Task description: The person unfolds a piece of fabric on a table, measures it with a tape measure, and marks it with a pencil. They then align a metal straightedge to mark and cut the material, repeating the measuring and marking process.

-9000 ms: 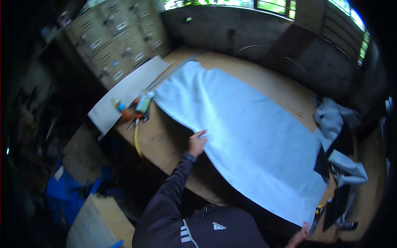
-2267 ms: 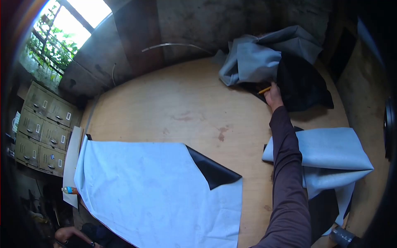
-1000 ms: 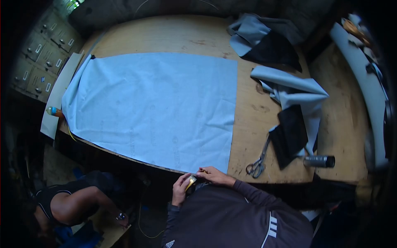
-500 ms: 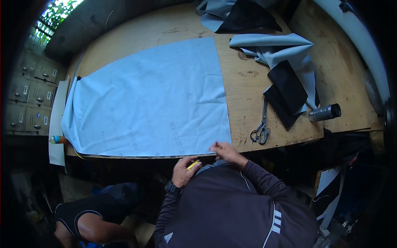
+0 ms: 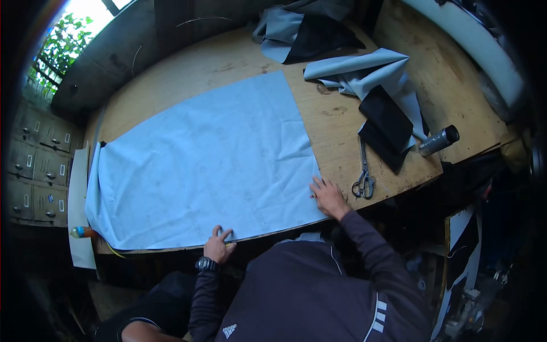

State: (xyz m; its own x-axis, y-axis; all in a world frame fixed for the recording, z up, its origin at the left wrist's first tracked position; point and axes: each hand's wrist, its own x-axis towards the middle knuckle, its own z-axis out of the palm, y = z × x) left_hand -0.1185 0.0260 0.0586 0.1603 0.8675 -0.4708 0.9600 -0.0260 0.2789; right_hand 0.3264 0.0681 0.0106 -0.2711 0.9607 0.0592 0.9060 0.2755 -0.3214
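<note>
A pale blue sheet (image 5: pixel 199 165) lies across the worktable, creased at its left end. At the sheet's front edge is my left hand (image 5: pixel 219 246), two fingers stretched over the cloth and a sliver of a yellow object (image 5: pixel 231 244) showing by the thumb. My right hand (image 5: pixel 329 198) rests with spread fingers on the sheet's right edge, near the front corner. A small dark spot by its fingertips is too small to name. Metal scissors (image 5: pixel 363 179) lie on the wood to the right of that hand.
Folded grey and black material (image 5: pixel 387 114) lies at the right beside a dark cylinder (image 5: pixel 439 141). More material (image 5: pixel 313 37) sits at the back. A bottle (image 5: pixel 84 232) is at the left edge. Another person's arm (image 5: pixel 145 330) shows at lower left, near drawers (image 5: pixel 43 171).
My hands have moved apart from in front of my body, the left one leftward, the right one onto the sheet's right edge. The camera view has shifted and tilted.
</note>
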